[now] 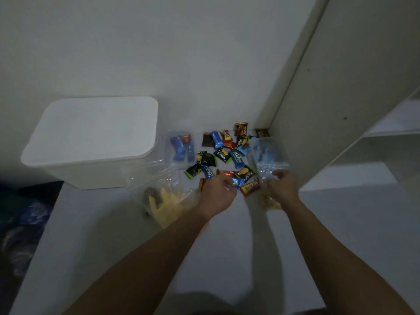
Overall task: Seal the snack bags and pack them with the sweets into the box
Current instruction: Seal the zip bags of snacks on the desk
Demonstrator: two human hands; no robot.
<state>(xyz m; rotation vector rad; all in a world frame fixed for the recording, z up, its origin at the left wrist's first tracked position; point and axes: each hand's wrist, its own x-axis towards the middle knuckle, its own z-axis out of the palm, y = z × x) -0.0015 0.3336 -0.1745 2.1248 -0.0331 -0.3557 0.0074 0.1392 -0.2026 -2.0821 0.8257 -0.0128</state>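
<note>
A white lidded box (91, 142) stands at the left against the wall. Several wrapped sweets (223, 153) in blue, black, red and brown lie scattered on the white surface. My left hand (217, 195) is closed on a blue wrapped sweet (236, 183) at the near edge of the pile. My right hand (281, 186) grips the lower edge of a clear snack bag (269, 155) holding a few blue sweets. A clear bag of yellow chips (167, 201) lies left of my left hand. Another clear bag with blue and red sweets (181, 147) rests beside the box.
A white cabinet side panel (341, 98) rises on the right, with shelves (391, 133) beyond it. A small bag of tan snacks (270, 203) lies under my right wrist. Dark patterned fabric (20, 223) sits past the surface's left edge.
</note>
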